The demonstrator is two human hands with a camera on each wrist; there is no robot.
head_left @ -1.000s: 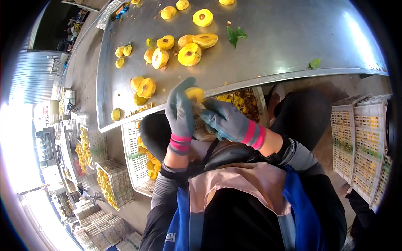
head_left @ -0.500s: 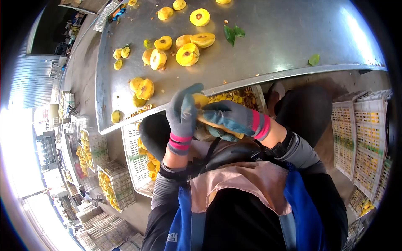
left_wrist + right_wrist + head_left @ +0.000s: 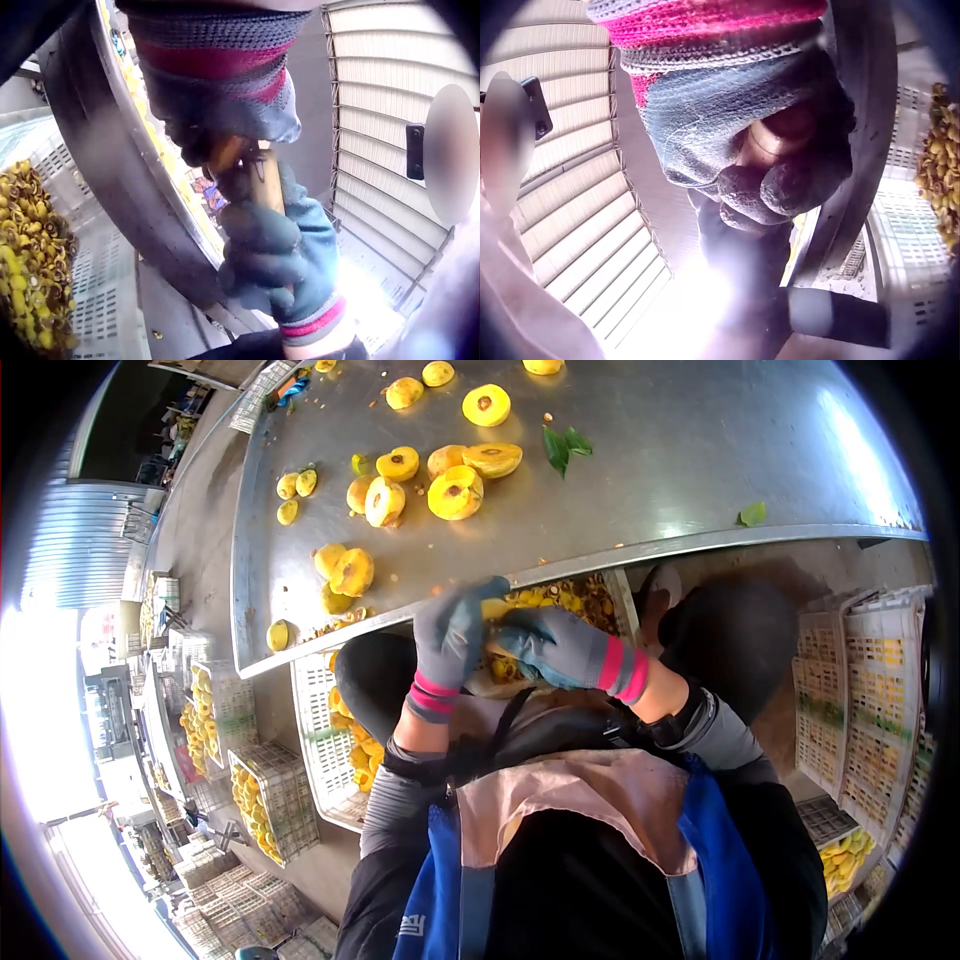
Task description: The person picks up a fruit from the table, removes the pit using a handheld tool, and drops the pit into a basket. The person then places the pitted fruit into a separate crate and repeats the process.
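Observation:
Both hands wear grey-and-blue gloves with pink cuff bands and meet over the lap, at the table's near edge. A yellow peach piece [image 3: 493, 608] is held in the left hand [image 3: 445, 635], mostly hidden by its fingers. The right hand [image 3: 555, 645] grips a wooden-handled tool; its pale handle [image 3: 268, 180] stands out of the fist in the left wrist view. At the handle's top, a thin bent metal end reaches close to the fruit under the left hand. In the right wrist view, the handle's rounded butt [image 3: 769, 142] shows among curled fingers.
Halved peaches [image 3: 455, 493], whole ones and green leaves [image 3: 565, 448] lie on the metal table [image 3: 680, 450]. Below its edge stands a crate of peach scraps [image 3: 625, 605]. Another crate [image 3: 320, 750] with peaches is by the left leg; stacked crates [image 3: 865, 700] stand at right.
The left hand has shifted slightly right and down, its fingers bending further over the peach piece. The right hand has turned at the wrist, moving the tool against the fruit; the handle showed more half a second ago.

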